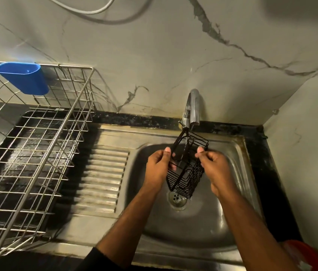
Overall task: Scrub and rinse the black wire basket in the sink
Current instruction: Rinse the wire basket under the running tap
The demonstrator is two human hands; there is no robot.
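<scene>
The black wire basket [186, 169] hangs over the sink [238, 153] bowl, directly above the drain [178, 198], its long axis tilted so its hooked top points up at the tap [193, 106]. The left hand [159, 169] grips its left side with curled fingers, and the right hand [213, 167] pinches its right edge.

Black wire basket [188, 169], blue cup [24, 78] (plain), silver rack [37, 153], grey-veined white wall [173, 55]

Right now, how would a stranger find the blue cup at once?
Look left of the steel sink to the large silver wire dish rack. On its far rim, against the marble wall, hangs the blue cup. It is the only solid, coloured thing on the rack.
</scene>
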